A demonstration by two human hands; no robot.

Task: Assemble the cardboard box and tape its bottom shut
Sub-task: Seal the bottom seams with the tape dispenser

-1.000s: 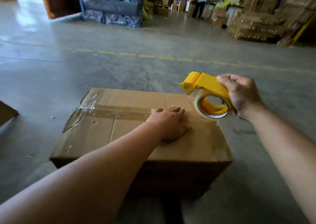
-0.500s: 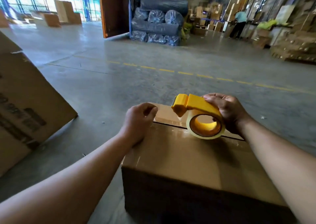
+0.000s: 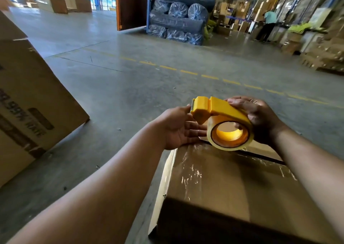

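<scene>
The brown cardboard box [image 3: 229,184] sits on the concrete floor at the lower right, its upper face glossy with clear tape, a dark seam crossing its far end. Above that far end my right hand [image 3: 258,120] grips a yellow tape dispenser [image 3: 221,113] with a clear tape roll [image 3: 230,135]. My left hand [image 3: 178,128] is palm up with fingers spread, touching the dispenser's cutter end and the roll from the left. It holds nothing that I can see.
A large printed carton [image 3: 31,98] leans on the floor at the left. A dashed yellow line [image 3: 210,77] crosses the floor ahead. Wrapped blue rolls [image 3: 178,23] are stacked behind it. A person [image 3: 268,25] stands among stacked cardboard at the far right.
My left hand has left the box top and gone up to the dispenser's front. The dispenser has lifted a little off the box. My view has swung left and up.
</scene>
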